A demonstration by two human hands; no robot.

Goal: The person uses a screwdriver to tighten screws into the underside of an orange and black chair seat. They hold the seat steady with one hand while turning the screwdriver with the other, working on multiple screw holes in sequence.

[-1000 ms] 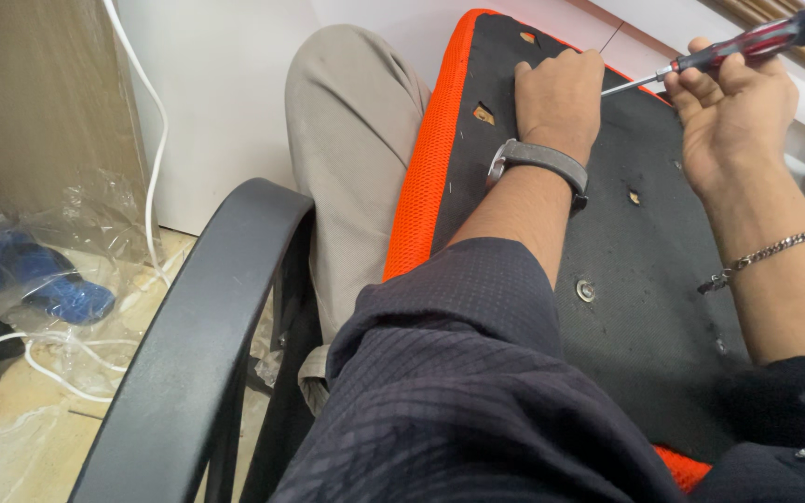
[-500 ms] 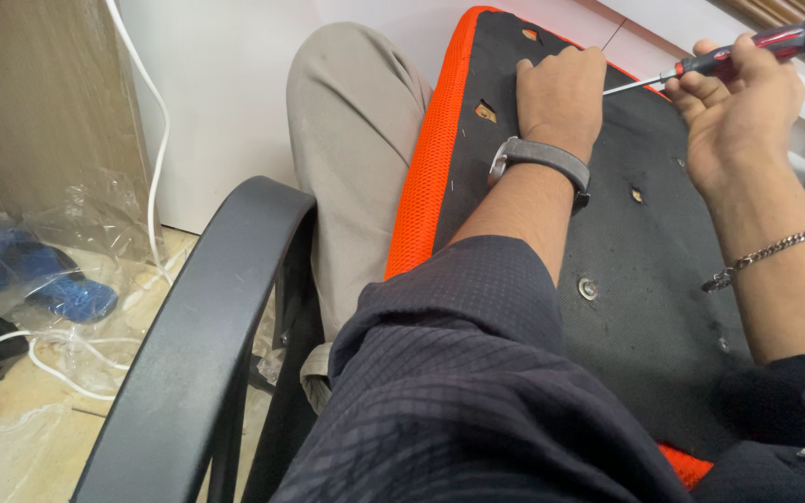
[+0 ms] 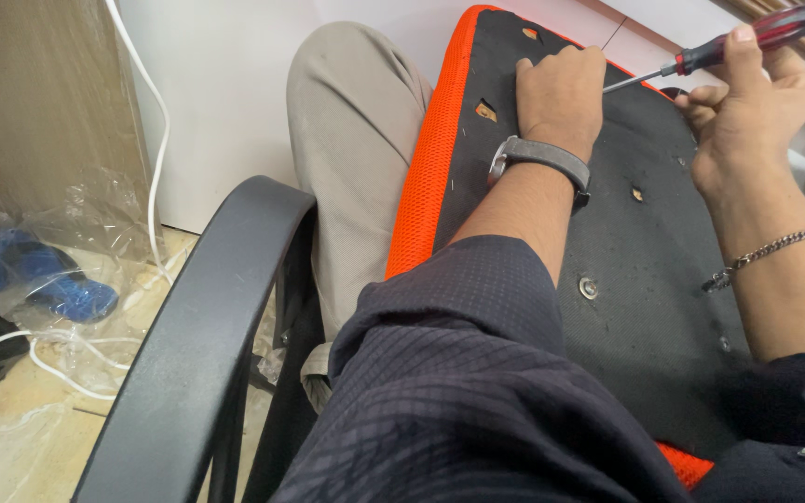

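The right hand [image 3: 747,102] is gripping a red-handled screwdriver [image 3: 743,42], its tip angling under the left hand's [image 3: 561,88] curled fingers, which are pressing the upturned seat base [image 3: 645,251]. A slipping tip is likely jabbing those fingers.

Dark textured sleeves, beige trousers [image 3: 351,158], a grey wristband [image 3: 542,158] left, a silver chain bracelet [image 3: 775,250] right.
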